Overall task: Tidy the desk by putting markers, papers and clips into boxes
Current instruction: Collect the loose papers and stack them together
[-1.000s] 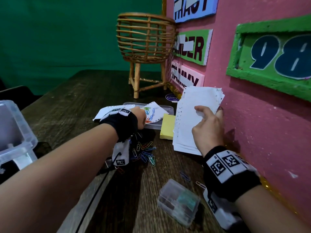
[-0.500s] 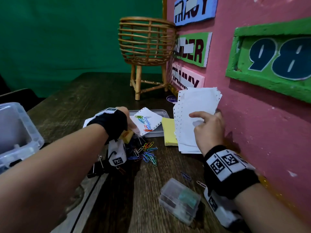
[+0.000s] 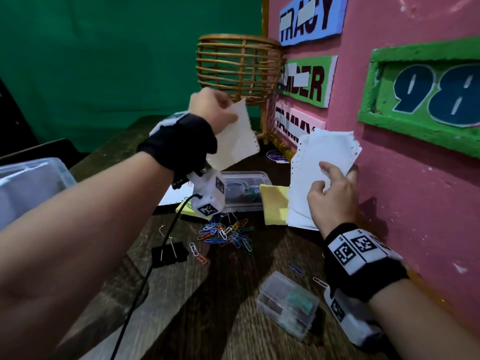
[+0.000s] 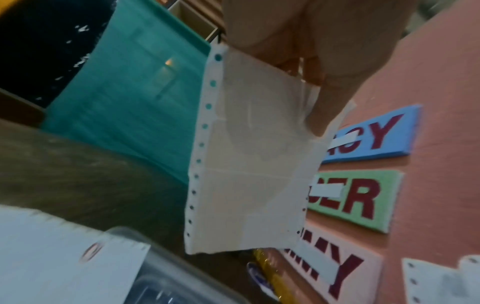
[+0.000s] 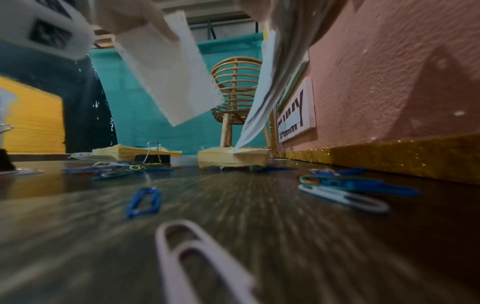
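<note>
A single perforated white sheet (image 3: 235,137) hung in the air above the worktop (image 3: 181,294), pinched at its top edge by the left hand (image 3: 211,110), whose fingers (image 4: 322,98) curled round the paper with holes running down its side. Just to the right, a stack of white papers (image 3: 322,162) stood tilted against the pink wall (image 3: 415,203), its lower edge resting on a yellow sticky-note pad (image 3: 272,206); the right hand (image 3: 332,201) gripped this stack, thumb across the front and fingers behind. Below the raised sheet lay a shallow clear box (image 3: 241,190) holding a few clips, with another sheet (image 4: 64,257) lying partly over its left end. Nearer the person, a heap of coloured paper clips (image 3: 228,235) was scattered on the wood, a black binder clip (image 3: 168,253) beside it and a few stray clips apart. A small clear lidded box (image 3: 288,305) sat near the right wrist. A large clear tub (image 3: 31,183) stood at the left edge, and a rattan basket on legs (image 3: 239,66) stood at the back by the wall's name signs (image 3: 306,79).
</note>
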Motion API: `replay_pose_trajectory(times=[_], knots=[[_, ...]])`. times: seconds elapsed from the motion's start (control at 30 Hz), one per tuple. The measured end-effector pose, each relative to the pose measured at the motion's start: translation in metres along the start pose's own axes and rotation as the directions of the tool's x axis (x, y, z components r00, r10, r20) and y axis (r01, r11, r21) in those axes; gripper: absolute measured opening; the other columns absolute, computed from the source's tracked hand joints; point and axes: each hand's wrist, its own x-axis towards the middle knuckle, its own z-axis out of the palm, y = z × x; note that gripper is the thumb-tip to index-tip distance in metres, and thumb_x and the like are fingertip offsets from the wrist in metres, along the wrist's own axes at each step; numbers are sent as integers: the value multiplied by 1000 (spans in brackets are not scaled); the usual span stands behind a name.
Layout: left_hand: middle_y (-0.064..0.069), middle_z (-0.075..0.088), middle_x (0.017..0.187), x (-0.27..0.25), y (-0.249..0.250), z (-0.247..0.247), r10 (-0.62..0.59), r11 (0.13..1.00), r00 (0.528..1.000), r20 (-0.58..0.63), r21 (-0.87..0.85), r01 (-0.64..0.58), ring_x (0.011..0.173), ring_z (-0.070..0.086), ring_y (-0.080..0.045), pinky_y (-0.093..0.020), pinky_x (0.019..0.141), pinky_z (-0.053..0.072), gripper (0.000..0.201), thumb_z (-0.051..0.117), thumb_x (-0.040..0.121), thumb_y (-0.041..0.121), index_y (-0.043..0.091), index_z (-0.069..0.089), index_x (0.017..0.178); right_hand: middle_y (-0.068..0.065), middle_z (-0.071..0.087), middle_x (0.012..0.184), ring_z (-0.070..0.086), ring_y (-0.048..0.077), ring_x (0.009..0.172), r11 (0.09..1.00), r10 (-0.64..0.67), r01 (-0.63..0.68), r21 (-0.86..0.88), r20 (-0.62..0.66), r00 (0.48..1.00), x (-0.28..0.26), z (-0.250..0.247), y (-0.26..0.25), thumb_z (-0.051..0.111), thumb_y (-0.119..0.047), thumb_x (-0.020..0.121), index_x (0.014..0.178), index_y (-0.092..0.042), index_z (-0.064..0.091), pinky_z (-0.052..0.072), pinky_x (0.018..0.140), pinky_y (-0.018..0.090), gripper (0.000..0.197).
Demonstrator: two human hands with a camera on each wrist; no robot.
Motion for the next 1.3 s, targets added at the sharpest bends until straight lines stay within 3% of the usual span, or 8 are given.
replay_pose_trajectory(times=[0.1, 0.27, 0.47, 0.63, 0.8, 0.9, 1.07, 1.3], knots=[[-4, 64, 96, -7, 25, -14, 159, 982, 976, 149, 82, -173, 88, 55, -15, -24, 81, 47, 22, 63, 81, 18, 15, 71, 101, 18, 40, 132, 49, 35, 115, 998, -22, 24, 66, -26, 999, -1, 0, 0, 45, -14, 91, 128, -10, 53, 37, 97, 30, 39], [2, 65, 87, -25, 53, -8, 337, 888, 746, 574, 70, -455, 76, 55, -12, -21, 71, 47, 21, 70, 79, 20, 15, 70, 100, 22, 54, 122, 51, 28, 113, 953, -178, 173, 247, -4, 984, -7, 0, -1, 27, -50, 87, 121, -7, 60, 32, 89, 14, 64], [5, 59, 83, -40, 40, 30, 411, 912, 873, 263, -134, -388, 74, 55, -10, -12, 64, 43, 30, 75, 72, 9, 11, 60, 99, 22, 53, 122, 52, 34, 112, 971, -183, 169, 168, 76, 980, -4, 5, 2, 59, -6, 83, 128, -3, 49, 32, 86, 22, 47], [-13, 67, 102, -19, -27, 30, 43, 960, 970, 238, 258, -106, 95, 64, -31, -34, 83, 51, 14, 61, 80, 13, 9, 56, 93, 11, 44, 143, 46, 27, 127, 950, -196, 186, 250, 13, 981, -3, 7, 6, 50, 7, 81, 142, -18, 29, 30, 102, 19, 70], [-9, 61, 82, -27, -89, 32, -424, 751, 745, 515, 659, -28, 79, 59, -24, -27, 71, 45, 49, 66, 76, 54, 5, 62, 73, 21, 49, 122, 53, 33, 113, 955, -237, 228, 187, 26, 971, -2, 8, 6, 40, 14, 82, 127, -18, 55, 32, 89, 11, 57], [-14, 58, 113, -45, -101, 43, -467, 763, 694, 548, 646, 3, 110, 56, -26, -27, 92, 43, 57, 48, 87, 58, 9, 59, 113, 24, 48, 115, 54, 35, 109, 962, -215, 203, 182, 45, 976, -2, 9, 7, 37, 14, 82, 107, -9, 68, 27, 85, 4, 46], [-16, 53, 134, -46, -107, 50, -419, 722, 803, 425, 692, 11, 122, 53, -30, -34, 102, 42, 49, 39, 96, 38, 5, 49, 131, 22, 47, 116, 53, 34, 105, 972, -196, 185, 144, 71, 978, -2, 8, 5, 38, 13, 82, 101, -9, 70, 29, 79, 7, 43], [-14, 66, 107, -43, -81, 45, -216, 907, 916, 338, 417, 60, 96, 64, -29, -29, 71, 47, 26, 53, 88, 20, 10, 68, 107, 20, 46, 125, 51, 33, 113, 987, -127, 119, 113, 73, 989, -2, 8, 5, 39, 9, 85, 107, -9, 68, 35, 98, 21, 41]])
